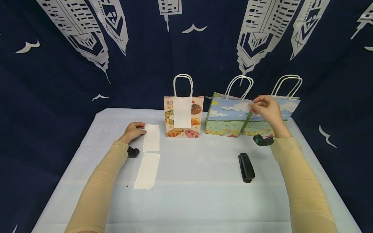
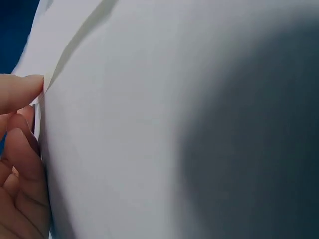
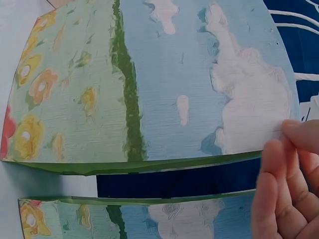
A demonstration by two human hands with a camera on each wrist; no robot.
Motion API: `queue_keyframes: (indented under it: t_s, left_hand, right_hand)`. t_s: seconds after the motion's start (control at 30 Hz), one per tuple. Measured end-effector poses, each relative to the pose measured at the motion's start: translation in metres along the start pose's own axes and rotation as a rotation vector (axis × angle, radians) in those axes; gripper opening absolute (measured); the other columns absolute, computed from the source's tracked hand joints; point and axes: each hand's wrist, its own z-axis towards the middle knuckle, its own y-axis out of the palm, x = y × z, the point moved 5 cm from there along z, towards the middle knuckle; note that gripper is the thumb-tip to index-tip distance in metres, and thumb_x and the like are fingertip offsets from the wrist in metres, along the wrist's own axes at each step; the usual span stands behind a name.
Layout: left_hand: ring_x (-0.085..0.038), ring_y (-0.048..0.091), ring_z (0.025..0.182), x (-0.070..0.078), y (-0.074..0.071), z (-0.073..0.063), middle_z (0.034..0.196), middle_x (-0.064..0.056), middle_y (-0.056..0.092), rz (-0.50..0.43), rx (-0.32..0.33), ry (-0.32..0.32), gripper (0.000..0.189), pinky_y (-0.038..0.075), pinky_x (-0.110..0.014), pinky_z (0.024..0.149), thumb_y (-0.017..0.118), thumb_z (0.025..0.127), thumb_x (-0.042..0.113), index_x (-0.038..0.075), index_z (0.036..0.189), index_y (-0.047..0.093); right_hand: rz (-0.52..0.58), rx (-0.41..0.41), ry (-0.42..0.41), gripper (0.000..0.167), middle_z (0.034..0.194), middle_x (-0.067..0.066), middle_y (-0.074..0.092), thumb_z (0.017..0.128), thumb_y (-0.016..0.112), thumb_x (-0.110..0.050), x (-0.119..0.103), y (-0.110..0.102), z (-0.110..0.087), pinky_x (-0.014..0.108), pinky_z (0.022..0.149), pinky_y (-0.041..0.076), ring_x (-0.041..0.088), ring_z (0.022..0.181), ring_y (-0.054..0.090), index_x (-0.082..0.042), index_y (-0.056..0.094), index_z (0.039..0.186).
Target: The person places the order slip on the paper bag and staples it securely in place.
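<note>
My left hand point(image 1: 134, 132) pinches the upper left corner of a white paper slip point(image 1: 151, 138), the thumb on its face in the left wrist view. A second slip point(image 1: 147, 171) lies on the table just nearer me. At the back right, my right hand point(image 1: 268, 111) pinches the top right corner of the middle paper bag point(image 1: 227, 118), which has a meadow-and-sky print and white handles. The right wrist view shows thumb and fingertips at that bag's upper edge. Behind this hand stands a matching paper bag point(image 1: 287, 106), partly hidden by it.
A paper bag with a bread print point(image 1: 196, 122) stands left of the meadow bags, a white slip point(image 1: 182, 113) against its front. A black stapler point(image 1: 246, 167) lies on the right of the white-covered table point(image 1: 209, 200). A dark blue printed curtain point(image 1: 145, 74) hangs behind.
</note>
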Motion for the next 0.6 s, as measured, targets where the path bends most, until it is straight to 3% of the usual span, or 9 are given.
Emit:
queue_keyframes:
  t_s: [0.13, 0.27, 0.4, 0.6]
  left_hand:
    - [-0.021, 0.055, 0.086, -0.001, -0.001, 0.000, 0.101, -0.013, 0.061, -0.007, 0.007, -0.009, 0.035, 0.047, -0.029, 0.075, 0.067, 0.085, 0.013, -0.003, 0.115, 0.061]
    - [-0.013, 0.051, 0.068, 0.002, -0.002, -0.001, 0.079, -0.004, 0.059, -0.103, -0.008, -0.008, 0.027, 0.044, -0.022, 0.060, 0.065, 0.089, 0.018, -0.001, 0.109, 0.063]
    - [-0.011, 0.052, 0.062, 0.009, -0.005, -0.006, 0.069, 0.003, 0.058, -0.198, -0.035, 0.012, 0.025, 0.044, -0.022, 0.058, 0.063, 0.090, 0.017, -0.002, 0.106, 0.061]
    - [-0.009, 0.054, 0.059, 0.025, -0.009, -0.017, 0.069, 0.005, 0.059, -0.229, -0.055, 0.093, 0.028, 0.045, -0.025, 0.059, 0.065, 0.088, 0.010, -0.004, 0.112, 0.059]
  right_hand:
    - [-0.017, 0.019, -0.002, 0.029, 0.083, -0.014, 0.061, 0.089, 0.066, -0.026, 0.000, -0.002, -0.001, 0.018, 0.066, 0.051, -0.001, 0.070, 0.060, -0.001, 0.057, 0.100]
    - [-0.018, 0.034, -0.017, 0.030, 0.089, -0.018, 0.060, 0.087, 0.068, -0.027, 0.001, -0.003, -0.004, 0.018, 0.066, 0.047, -0.002, 0.076, 0.058, -0.001, 0.059, 0.100]
    - [0.083, 0.033, -0.026, 0.024, 0.085, -0.019, 0.063, 0.087, 0.069, -0.019, 0.002, -0.002, -0.007, 0.017, 0.067, 0.047, 0.000, 0.078, 0.060, -0.002, 0.058, 0.100]
    - [0.222, 0.063, -0.052, 0.020, 0.083, -0.017, 0.065, 0.085, 0.070, -0.012, 0.002, -0.003, -0.011, 0.014, 0.069, 0.050, 0.000, 0.078, 0.062, -0.006, 0.060, 0.100]
